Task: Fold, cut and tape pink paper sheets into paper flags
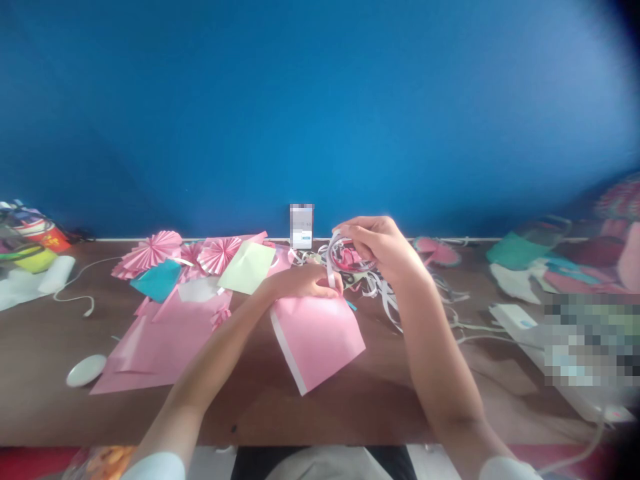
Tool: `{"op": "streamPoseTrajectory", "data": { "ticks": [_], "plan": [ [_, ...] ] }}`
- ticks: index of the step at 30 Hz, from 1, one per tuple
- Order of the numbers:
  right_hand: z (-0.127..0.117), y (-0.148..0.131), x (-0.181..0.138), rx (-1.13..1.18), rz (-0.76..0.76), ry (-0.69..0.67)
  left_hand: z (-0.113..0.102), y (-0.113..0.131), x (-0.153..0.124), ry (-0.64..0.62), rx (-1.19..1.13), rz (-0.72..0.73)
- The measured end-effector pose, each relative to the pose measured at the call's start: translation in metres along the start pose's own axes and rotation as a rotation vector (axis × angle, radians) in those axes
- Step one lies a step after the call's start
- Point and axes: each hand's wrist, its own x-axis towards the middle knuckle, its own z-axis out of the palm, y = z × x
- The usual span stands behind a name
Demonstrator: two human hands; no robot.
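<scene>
The brown tabletop [280, 420] is running from a near edge in front of the person's lap to the blue wall [320, 120], and a stretch of it is showing between the pink sheet [325, 340] and that near edge. The sheet is lying in the middle, one corner pointing toward the person, with a white band [289, 353] running along its left side. The left hand [307, 280] is reaching in diagonally and resting palm down on the sheet's far edge; its fingertips are partly hidden, so I cannot tell whether they are pinching anything. The right hand [375, 243] is hovering above and beyond the sheet, wrist bent, thumb and fingers pinching the tape roll [329, 253], from which a white strip [331, 277] is hanging down to the left hand. Curled white offcuts [387, 300] are crowding the table behind the right forearm. On the left, pink paper fans [153, 250], a teal piece [157, 280], a pale green piece [247, 267] and a larger pink sheet [150, 360] are filling the side, the left forearm crossing in front. White cables [480, 330] are trailing right of the right forearm.
</scene>
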Motion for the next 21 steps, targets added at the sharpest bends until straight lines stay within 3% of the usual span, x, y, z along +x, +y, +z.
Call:
{"op": "streamPoseTrajectory", "data": {
  "ticks": [21],
  "plan": [
    [0.010, -0.010, -0.007, -0.057, -0.039, -0.020, 0.007, -0.006, 0.008, 0.042, -0.045, -0.033]
  ]
}}
